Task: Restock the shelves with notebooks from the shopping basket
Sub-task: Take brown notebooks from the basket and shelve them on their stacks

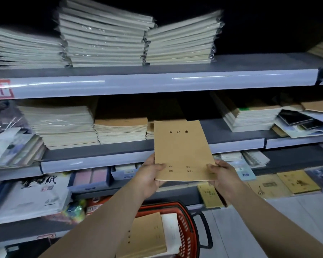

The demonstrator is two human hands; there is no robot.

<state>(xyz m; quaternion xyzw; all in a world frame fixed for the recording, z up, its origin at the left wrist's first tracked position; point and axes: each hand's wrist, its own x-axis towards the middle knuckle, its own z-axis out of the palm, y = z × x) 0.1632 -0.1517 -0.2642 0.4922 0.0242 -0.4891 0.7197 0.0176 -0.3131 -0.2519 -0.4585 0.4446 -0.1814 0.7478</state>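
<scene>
I hold a brown kraft notebook (183,149) with black characters on its cover, upright in front of the middle shelf (237,144). My left hand (149,175) grips its lower left corner, thumb on the cover. My right hand (224,176) grips its lower right corner the same way. Just behind the notebook's top edge lies a low stack of like brown notebooks (120,130) on that shelf. Below my arms stands the red shopping basket (187,226) with a black handle, holding more brown notebooks (147,235) and a white one.
The top shelf (157,82) carries three tall stacks of wrapped pale notebooks. More stacks sit left and right on the middle shelf, with a bare gap right of the held notebook. Lower shelves hold paper packs, boxes and yellow booklets (295,181).
</scene>
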